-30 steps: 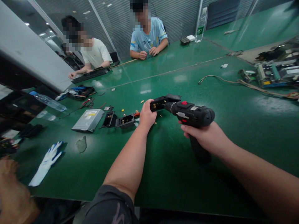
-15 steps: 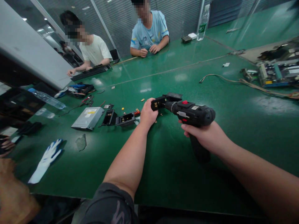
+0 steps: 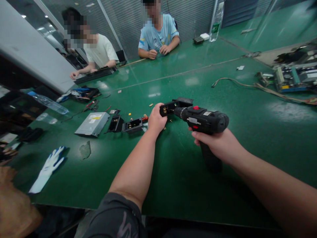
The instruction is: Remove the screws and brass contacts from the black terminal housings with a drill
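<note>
My left hand (image 3: pixel 156 119) is closed on a small black plastic housing (image 3: pixel 168 107) with brass contacts, holding it just above the green table (image 3: pixel 173 172). My right hand (image 3: pixel 218 143) grips the handle of a black cordless screwdriver (image 3: pixel 201 119) with a red switch; its tip points left into the housing. Two similar black housings (image 3: pixel 126 125) lie on the table left of my left hand, with small brass screws scattered around them.
A silver optical drive (image 3: pixel 92 124) lies left of the housings. A white-and-blue glove (image 3: pixel 47 169) lies at the near left. Circuit boards (image 3: pixel 292 77) and a cable (image 3: pixel 247 86) sit at the far right. Two other people sit across the table; a bottle (image 3: pixel 216 21) stands behind.
Almost nothing has moved. Both hands hold the housing and the screwdriver in the same pose; the camera view has shifted slightly.
</note>
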`<state>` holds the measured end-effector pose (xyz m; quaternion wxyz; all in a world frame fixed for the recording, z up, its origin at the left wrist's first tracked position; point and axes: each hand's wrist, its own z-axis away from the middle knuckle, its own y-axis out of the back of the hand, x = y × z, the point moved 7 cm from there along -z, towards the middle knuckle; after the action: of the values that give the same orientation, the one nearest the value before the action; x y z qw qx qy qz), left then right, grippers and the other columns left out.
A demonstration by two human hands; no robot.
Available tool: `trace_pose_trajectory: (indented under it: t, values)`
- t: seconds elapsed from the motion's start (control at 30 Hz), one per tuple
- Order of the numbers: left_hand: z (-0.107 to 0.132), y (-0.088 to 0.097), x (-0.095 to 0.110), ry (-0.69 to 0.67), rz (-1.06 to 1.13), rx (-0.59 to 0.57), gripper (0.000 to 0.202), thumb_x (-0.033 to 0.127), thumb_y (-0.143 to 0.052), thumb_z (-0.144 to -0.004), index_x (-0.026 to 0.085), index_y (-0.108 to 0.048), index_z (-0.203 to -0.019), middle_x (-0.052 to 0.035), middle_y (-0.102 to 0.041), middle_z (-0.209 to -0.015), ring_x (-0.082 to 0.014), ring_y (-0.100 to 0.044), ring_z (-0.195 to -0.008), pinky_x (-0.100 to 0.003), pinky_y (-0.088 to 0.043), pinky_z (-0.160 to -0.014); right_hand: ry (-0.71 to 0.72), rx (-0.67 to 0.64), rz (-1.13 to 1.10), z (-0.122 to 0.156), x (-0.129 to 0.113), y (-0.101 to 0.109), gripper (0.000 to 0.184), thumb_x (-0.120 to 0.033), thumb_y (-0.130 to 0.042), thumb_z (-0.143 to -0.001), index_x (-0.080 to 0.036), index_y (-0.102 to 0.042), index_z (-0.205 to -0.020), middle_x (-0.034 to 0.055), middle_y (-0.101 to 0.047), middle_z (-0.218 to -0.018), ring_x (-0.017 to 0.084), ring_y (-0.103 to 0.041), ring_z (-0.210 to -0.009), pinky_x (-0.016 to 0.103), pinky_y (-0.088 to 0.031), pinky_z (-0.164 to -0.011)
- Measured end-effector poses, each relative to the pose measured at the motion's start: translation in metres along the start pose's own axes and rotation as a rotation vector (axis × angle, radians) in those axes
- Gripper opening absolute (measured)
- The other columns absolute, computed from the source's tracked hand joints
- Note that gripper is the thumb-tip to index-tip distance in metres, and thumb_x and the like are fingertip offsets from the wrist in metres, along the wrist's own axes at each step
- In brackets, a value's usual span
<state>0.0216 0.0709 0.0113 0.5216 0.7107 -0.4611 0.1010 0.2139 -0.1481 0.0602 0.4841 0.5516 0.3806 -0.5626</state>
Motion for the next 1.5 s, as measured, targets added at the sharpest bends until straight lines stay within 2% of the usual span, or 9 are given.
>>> trace_pose_trajectory:
  t: [0.3,0.53,0.77,0.97,1.13,1.37,1.5]
  values:
    - [-0.001,-0.001,0.000,-0.006,-0.005,0.007,0.063,0.003,-0.074,-0.085,0.029,-0.063,-0.142,-0.0095,-0.077,-0.145,-0.0321,-0.074,-0.135,-0.054,-0.059,-0.121,-0.005,-0.004,0.018,0.002,-0.003,-0.001,0.041,-0.047,-0.088,-0.077,-0.022,-0.080,-0.108,0.0108,-0.087,-0.101,0.026,-0.074,-0.071,0.048,-0.062,-0.076]
    - [0.000,0.001,0.001,-0.006,-0.010,0.003,0.063,0.003,-0.073,-0.085,0.028,-0.063,-0.142,-0.0104,-0.077,-0.142,-0.0320,-0.074,-0.133,-0.053,-0.059,-0.120,-0.020,0.035,0.085,0.000,0.003,0.006,0.033,-0.048,-0.087,-0.082,-0.024,-0.082,-0.104,0.0061,-0.081,-0.080,0.029,-0.076,-0.074,0.047,-0.059,-0.075]
    - [0.000,0.000,0.003,-0.003,-0.005,-0.006,0.065,0.002,-0.073,-0.084,0.028,-0.063,-0.142,-0.0104,-0.077,-0.145,-0.0328,-0.074,-0.135,-0.055,-0.059,-0.122,-0.016,0.013,0.079,-0.004,0.005,0.004,0.036,-0.048,-0.086,-0.082,-0.022,-0.081,-0.106,0.0066,-0.081,-0.082,0.029,-0.075,-0.074,0.047,-0.059,-0.076]
    - [-0.001,-0.002,0.004,0.012,0.000,-0.023,0.063,0.002,-0.072,-0.086,0.029,-0.064,-0.142,-0.0097,-0.076,-0.146,-0.0327,-0.073,-0.138,-0.055,-0.058,-0.123,0.002,0.019,0.056,-0.005,0.007,0.006,0.039,-0.043,-0.089,-0.082,-0.023,-0.082,-0.114,0.0087,-0.086,-0.099,0.026,-0.075,-0.072,0.045,-0.062,-0.074]
    - [-0.001,-0.002,0.005,-0.011,0.006,-0.018,0.062,0.002,-0.072,-0.085,0.028,-0.064,-0.141,-0.0105,-0.076,-0.145,-0.0319,-0.073,-0.137,-0.053,-0.057,-0.124,-0.019,0.011,-0.039,-0.006,0.013,0.006,0.041,-0.038,-0.095,-0.082,-0.024,-0.082,-0.118,0.0079,-0.087,-0.101,0.024,-0.075,-0.072,0.041,-0.064,-0.073]
    - [-0.001,0.000,-0.004,0.035,0.037,-0.004,0.064,0.003,-0.073,-0.084,0.030,-0.062,-0.141,-0.0074,-0.077,-0.140,-0.0306,-0.074,-0.132,-0.052,-0.058,-0.122,-0.124,0.046,-0.324,-0.008,0.009,0.004,0.037,-0.033,-0.099,-0.073,-0.020,-0.084,-0.105,0.0075,-0.086,-0.098,0.019,-0.070,-0.065,0.035,-0.060,-0.062]
    - [-0.001,0.002,-0.008,0.071,0.066,-0.004,0.066,0.003,-0.075,-0.084,0.030,-0.062,-0.142,-0.0069,-0.077,-0.137,-0.0296,-0.074,-0.129,-0.050,-0.058,-0.120,-0.186,0.058,-0.385,-0.011,0.012,0.007,0.032,-0.031,-0.097,-0.074,-0.017,-0.086,-0.101,0.0090,-0.086,-0.093,0.018,-0.070,-0.064,0.031,-0.057,-0.057]
